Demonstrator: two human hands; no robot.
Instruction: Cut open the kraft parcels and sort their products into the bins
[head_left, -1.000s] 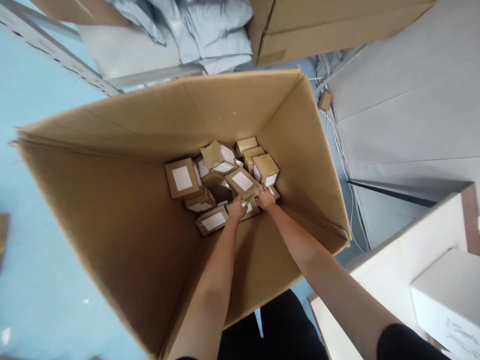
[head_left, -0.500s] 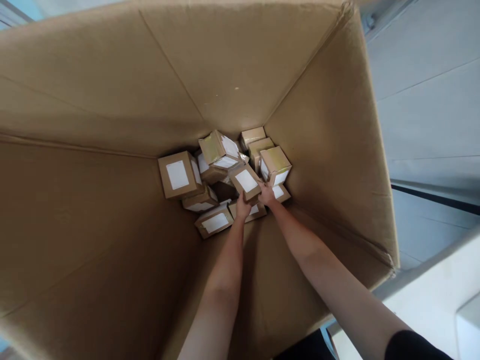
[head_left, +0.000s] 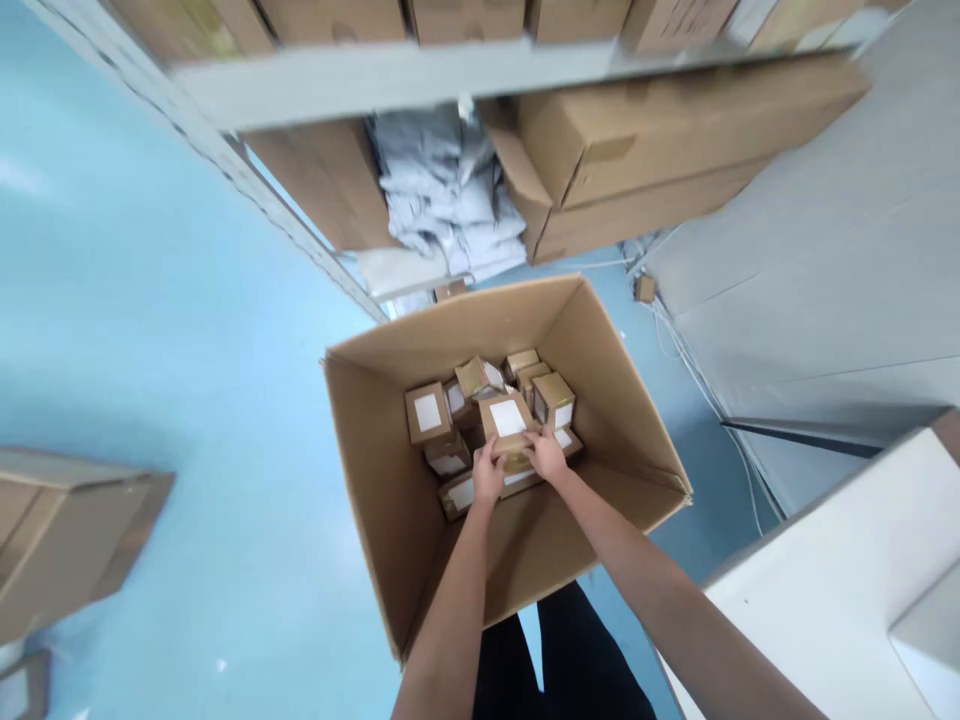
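A large open cardboard carton (head_left: 525,545) stands on the blue floor, with several small brown boxes bearing white labels at its bottom. My left hand (head_left: 488,475) and my right hand (head_left: 547,455) are both closed on one small labelled box (head_left: 508,421), held between them above the pile. Another small box (head_left: 427,413) lies to the left and one (head_left: 554,399) to the right of it.
A metal shelf rack (head_left: 390,80) stands behind the carton, holding big cardboard boxes (head_left: 660,140) and grey plastic mailer bags (head_left: 450,205). A flattened carton (head_left: 60,540) lies at the left. A white table (head_left: 840,580) is at the right, with cables (head_left: 705,390) on the floor.
The view has pulled back and up from inside the carton. Both hands have lifted the small labelled box off the pile.
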